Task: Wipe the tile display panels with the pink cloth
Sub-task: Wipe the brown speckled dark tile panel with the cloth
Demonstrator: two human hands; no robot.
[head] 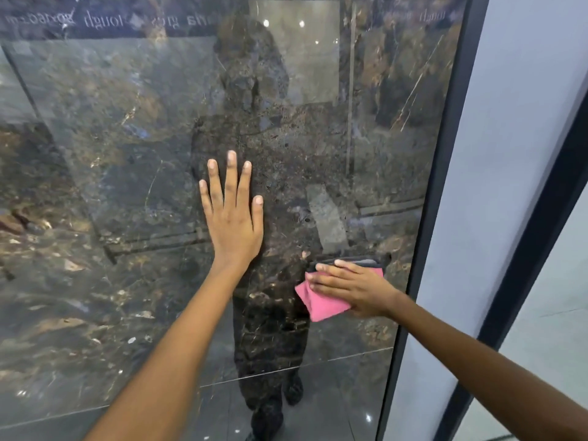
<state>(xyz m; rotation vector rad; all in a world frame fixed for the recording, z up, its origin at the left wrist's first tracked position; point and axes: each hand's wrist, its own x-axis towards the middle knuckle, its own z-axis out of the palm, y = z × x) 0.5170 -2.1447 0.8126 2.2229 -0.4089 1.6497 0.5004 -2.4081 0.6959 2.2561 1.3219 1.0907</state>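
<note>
Two hands, one left hand [234, 224] and one right hand [359, 289], one pink cloth [318, 305], one dark marble tile panel [127, 154].

Left hand [234, 224] flat on the tile panel [127, 154], right hand [356, 288] lower, pressing the cloth [318, 303] near the frame [439, 186].

pink cloth [319, 305] partly under right hand [356, 289], lettering [95, 21] blurred

The scene is softly, evenly lit. Small lamp glints [266, 23] are mirrored in the glossy tile panel [111, 128] well above the fingers [231, 173] of the left hand [234, 224]; lettering [105, 20] there is blurred.
</note>
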